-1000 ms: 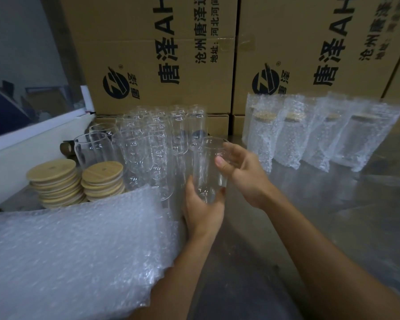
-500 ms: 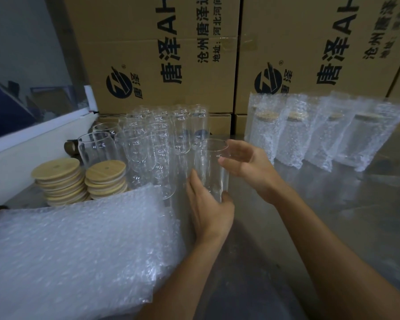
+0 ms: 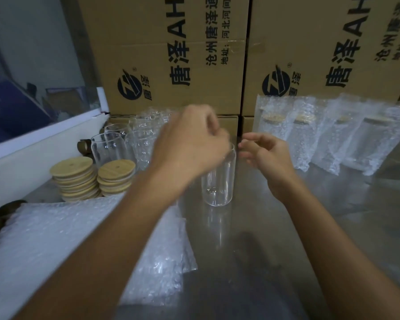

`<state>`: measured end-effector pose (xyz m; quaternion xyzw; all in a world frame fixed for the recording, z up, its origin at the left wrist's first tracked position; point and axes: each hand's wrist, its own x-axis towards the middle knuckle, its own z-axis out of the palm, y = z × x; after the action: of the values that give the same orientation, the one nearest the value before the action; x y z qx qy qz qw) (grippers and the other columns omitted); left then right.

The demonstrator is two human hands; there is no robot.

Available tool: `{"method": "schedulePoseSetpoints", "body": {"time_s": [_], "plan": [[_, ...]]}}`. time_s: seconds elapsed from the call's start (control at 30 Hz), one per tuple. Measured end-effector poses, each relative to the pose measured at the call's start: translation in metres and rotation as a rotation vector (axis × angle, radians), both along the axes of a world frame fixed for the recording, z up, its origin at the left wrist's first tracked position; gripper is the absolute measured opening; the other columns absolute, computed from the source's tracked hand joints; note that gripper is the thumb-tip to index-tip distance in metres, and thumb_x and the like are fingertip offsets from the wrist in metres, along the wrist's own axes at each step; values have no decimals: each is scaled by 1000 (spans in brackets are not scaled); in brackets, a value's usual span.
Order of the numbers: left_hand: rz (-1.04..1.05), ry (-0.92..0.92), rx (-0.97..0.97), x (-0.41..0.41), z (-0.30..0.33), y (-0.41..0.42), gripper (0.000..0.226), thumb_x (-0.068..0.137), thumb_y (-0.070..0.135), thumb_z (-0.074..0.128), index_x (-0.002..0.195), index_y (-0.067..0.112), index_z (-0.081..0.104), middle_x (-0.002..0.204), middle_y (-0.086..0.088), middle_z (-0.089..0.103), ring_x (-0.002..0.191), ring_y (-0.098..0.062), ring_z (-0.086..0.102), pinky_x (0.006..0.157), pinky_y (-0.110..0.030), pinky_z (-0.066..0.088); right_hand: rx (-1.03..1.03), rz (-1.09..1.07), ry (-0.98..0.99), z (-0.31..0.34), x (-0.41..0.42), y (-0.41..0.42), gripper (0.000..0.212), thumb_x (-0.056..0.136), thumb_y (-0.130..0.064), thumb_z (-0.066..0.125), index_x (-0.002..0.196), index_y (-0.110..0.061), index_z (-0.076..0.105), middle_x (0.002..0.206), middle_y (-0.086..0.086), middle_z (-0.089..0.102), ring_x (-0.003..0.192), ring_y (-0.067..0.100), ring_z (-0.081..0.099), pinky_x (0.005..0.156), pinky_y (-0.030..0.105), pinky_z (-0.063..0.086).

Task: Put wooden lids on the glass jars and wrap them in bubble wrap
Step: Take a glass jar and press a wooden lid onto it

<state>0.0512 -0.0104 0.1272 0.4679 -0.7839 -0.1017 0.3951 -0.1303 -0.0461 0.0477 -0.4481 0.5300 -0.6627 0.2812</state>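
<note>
Standing an unlidded glass jar upright between our hands, we are hovering our left hand over its rim and our right hand just beside; both loosely curled, holding nothing.

Right in front of us, a shiny grey metal tabletop catches dull reflections under dim, even light. Behind it rises a wall of stacked brown cardboard boxes, printed with black Chinese characters and a round logo, two lower boxes tucked beneath. Over on the left, a white ledge runs along a glass pane, with a pale grey wall above.
</note>
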Motion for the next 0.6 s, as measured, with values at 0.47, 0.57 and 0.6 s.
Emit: {"method": "schedulePoseSetpoints", "body": {"time_s": [0.47,0.57,0.6], "plan": [[450,-619,497,85,-22,-57,52,87,30,67,136,21,50,134,-12,54,108,-34,62,94,-46,55,7,13,14,0,5,0,11,95,-9,67,92,-19,70,88,3,74,63,5,68,58,12,48],[433,-573,517,87,-22,-62,48,83,9,61,129,23,55,125,-9,56,98,-31,61,83,-40,58,-6,18,3,1,4,1,11,95,-8,67,92,-18,70,86,3,73,62,4,68,57,12,48],[438,-566,501,87,-23,-63,46,83,10,60,127,24,56,126,-9,57,102,-31,60,84,-39,56,-7,20,4,1,4,1,12,95,-8,67,91,-18,70,85,2,73,61,4,68,57,12,48]]}}
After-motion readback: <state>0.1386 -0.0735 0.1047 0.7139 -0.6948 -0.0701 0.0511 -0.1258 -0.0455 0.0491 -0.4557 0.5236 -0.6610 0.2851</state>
